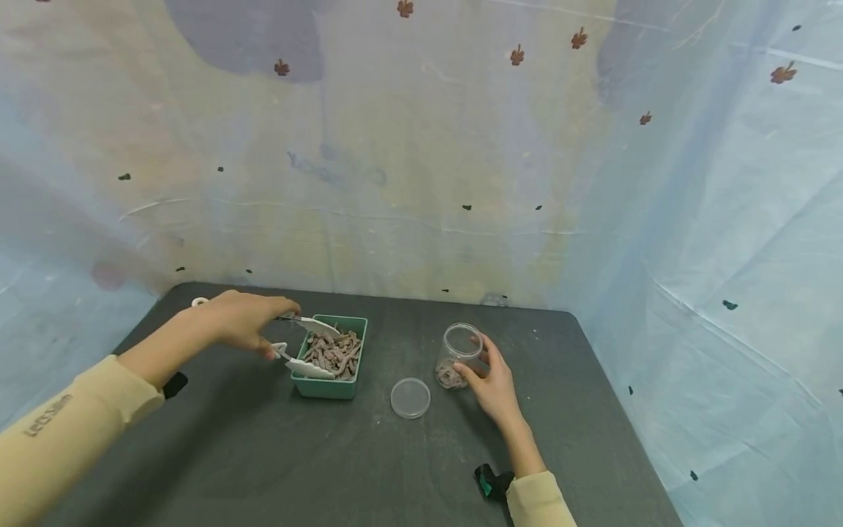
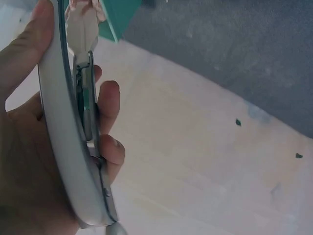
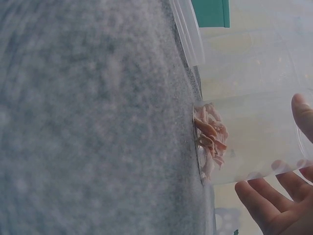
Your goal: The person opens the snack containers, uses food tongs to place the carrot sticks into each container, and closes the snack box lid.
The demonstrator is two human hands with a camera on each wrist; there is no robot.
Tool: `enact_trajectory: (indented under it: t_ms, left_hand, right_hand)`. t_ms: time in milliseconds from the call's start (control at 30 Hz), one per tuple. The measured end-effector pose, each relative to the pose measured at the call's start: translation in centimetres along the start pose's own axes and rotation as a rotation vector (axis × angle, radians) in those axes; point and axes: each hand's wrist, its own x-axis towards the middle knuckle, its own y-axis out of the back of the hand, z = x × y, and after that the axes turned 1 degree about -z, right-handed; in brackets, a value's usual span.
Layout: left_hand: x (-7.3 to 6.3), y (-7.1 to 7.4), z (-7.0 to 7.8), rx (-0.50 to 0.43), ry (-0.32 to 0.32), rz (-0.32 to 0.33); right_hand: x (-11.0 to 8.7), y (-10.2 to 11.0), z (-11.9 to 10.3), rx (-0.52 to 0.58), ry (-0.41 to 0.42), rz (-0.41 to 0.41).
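Observation:
My left hand grips a pair of tongs with white tips, its thumb on one arm and fingers round the other. The spread tips reach into a green rectangular container and flank a heap of brownish-pink strips. To the right, a clear plastic jar stands upright and uncovered on the table. My right hand holds it from the right side, thumb in front and fingers behind. A small clump of strips lies at the jar's bottom.
A round clear lid lies flat on the dark table between the container and the jar. A patterned plastic sheet hangs behind the table's far edge and along its sides.

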Motion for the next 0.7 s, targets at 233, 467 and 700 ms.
enact_trajectory:
  t_ms: [233,467,700]
  left_hand:
    - [1.4,-0.4,0.6,0.003,-0.003,-0.032]
    - [2.1,-1.1,0.7,0.006,0.006,-0.010]
    - [2.0,-1.8,0.9,0.014,-0.001,0.035]
  right_hand:
    - [0.0,0.1,0.1,-0.003,-0.001,-0.002]
    - [0.2,0.0,0.3,-0.002,0.015,0.003]
    - [0.1,0.0,0.2,0.000,0.022,0.008]
